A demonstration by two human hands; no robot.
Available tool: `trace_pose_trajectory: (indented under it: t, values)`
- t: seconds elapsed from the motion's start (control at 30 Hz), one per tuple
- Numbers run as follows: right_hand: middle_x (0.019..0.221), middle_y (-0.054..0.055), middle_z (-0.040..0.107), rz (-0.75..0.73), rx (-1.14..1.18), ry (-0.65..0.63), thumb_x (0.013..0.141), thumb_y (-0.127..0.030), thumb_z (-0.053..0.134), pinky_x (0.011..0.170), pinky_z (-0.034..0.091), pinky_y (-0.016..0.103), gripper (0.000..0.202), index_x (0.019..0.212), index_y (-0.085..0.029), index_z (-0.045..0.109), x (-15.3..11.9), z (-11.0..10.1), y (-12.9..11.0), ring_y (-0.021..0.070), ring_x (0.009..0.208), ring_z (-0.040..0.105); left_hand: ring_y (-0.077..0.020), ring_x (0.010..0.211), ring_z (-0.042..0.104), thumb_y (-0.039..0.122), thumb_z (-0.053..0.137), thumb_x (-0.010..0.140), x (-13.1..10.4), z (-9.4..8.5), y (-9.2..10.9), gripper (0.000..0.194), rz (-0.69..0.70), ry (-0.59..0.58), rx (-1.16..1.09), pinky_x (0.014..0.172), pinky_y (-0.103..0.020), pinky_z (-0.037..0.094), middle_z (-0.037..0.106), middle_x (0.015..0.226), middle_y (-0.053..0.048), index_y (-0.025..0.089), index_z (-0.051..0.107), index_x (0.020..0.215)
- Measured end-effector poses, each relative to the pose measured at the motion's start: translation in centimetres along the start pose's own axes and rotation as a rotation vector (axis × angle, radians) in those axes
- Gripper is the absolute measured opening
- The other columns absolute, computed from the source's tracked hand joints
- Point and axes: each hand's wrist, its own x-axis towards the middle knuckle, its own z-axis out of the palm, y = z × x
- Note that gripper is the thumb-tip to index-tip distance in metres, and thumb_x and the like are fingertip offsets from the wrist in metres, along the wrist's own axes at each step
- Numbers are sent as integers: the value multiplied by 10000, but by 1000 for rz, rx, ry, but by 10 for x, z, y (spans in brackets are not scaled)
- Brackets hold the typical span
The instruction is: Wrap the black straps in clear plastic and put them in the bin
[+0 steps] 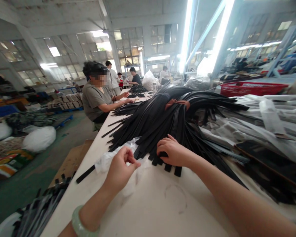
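Black straps (160, 121), flat and long, lay in a large fanned heap on the white desk (162, 210), their near ends spread toward the person and their far ends bundled at a brown band (177, 103). The right hand (174, 152) rested palm down on the near strap ends, fingers curled over them; whether its grip closed around any one strap could not be told. The left hand (120, 168), wearing a pale green bangle (79, 224) at the wrist, had its grip narrowed to a pinch, thumb against fingertips, on thin clear plastic film (108, 158) lying just left of the heap. One loose strap (86, 173) lay apart near the desk's left edge. Clear plastic sleeves (268, 115) were piled to the right, with a red crate (251, 88) beyond. Farther along the desk's left side, a seated person in a grey shirt (95, 98) handled another pile of straps.
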Motion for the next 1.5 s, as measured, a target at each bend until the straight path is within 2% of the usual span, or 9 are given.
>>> trace_pose_trajectory:
  t: [0.37,0.43,0.53,0.67,0.77,0.87,1.1,1.4,1.5]
  values:
    - [880,-3,651,-16,35,-113,688,-84,707,1082,133,542,157,744,-217,646,2,-11,-10,216,1025,543,-154,698,607,176,689,677,7,0,-10,230,69,85,210,709,-287,453,616,693,49,209,531,840]
    - [872,-9,651,-66,91,-5,728,-78,661,1093,125,538,141,730,-211,615,3,-9,-11,195,992,566,-154,707,614,162,685,685,7,0,-9,236,87,89,224,721,-287,454,629,700,49,211,543,866]
    - [873,-9,657,-106,288,325,816,-112,572,1109,165,507,103,807,-214,567,4,-6,-15,152,870,610,-150,706,623,140,668,700,6,0,-9,237,101,95,215,727,-282,458,645,694,53,214,554,895]
    - [827,10,651,-51,406,603,857,-164,540,927,430,383,48,859,-211,532,2,-3,-33,148,746,612,-152,712,633,128,664,703,6,-1,-8,239,110,112,196,734,-282,465,655,702,48,212,558,901]
    - [771,26,647,-194,347,530,878,-163,488,719,470,290,82,843,-206,547,-5,4,-62,161,734,607,-151,709,633,117,663,703,6,-1,-7,248,115,112,184,730,-281,467,654,703,46,208,557,907]
    - [731,22,660,-461,285,414,927,-181,409,689,450,271,142,868,-202,536,-10,13,-83,147,669,611,-146,702,630,108,659,706,6,-1,-7,254,120,99,180,717,-274,466,651,699,51,208,556,916]
    - [743,24,694,102,66,294,913,-281,541,547,362,239,93,901,-189,549,1,14,-55,171,638,652,-150,721,638,129,670,707,6,-1,-7,256,99,106,187,742,-285,472,657,721,43,207,566,927]
    - [733,25,707,66,-87,86,906,-318,583,527,291,251,135,897,-183,575,3,19,-60,172,636,660,-159,740,655,132,661,723,3,-1,-4,251,138,70,186,763,-294,478,678,728,37,218,561,936]
    - [689,25,693,-1,-125,38,903,-348,585,520,285,259,175,869,-177,576,3,21,-62,175,615,655,-161,760,671,120,640,729,0,2,-5,253,127,-24,158,764,-284,493,704,760,24,216,567,952]
